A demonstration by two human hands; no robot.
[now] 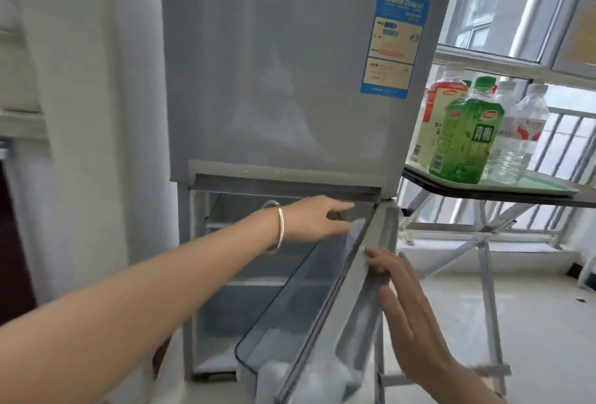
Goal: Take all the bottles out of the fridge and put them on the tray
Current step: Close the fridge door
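The grey fridge point(283, 58) stands in front of me with its lower door point(361, 278) swung open to the right. My left hand point(317, 218) reaches into the top of the lower compartment, fingers apart, holding nothing. My right hand point(403, 303) rests flat on the door's edge. No bottle shows on the shelves I can see inside. On the pale green tray point(545, 189) at the right stand a green bottle point(464, 132), a yellowish bottle with a red label point(432, 113) and clear water bottles point(522, 136).
The tray sits on a dark folding table point(503, 195) with crossed metal legs, right of the fridge. A clear door bin point(290, 313) lines the inside of the open door. A white wall stands at the left, windows behind the table.
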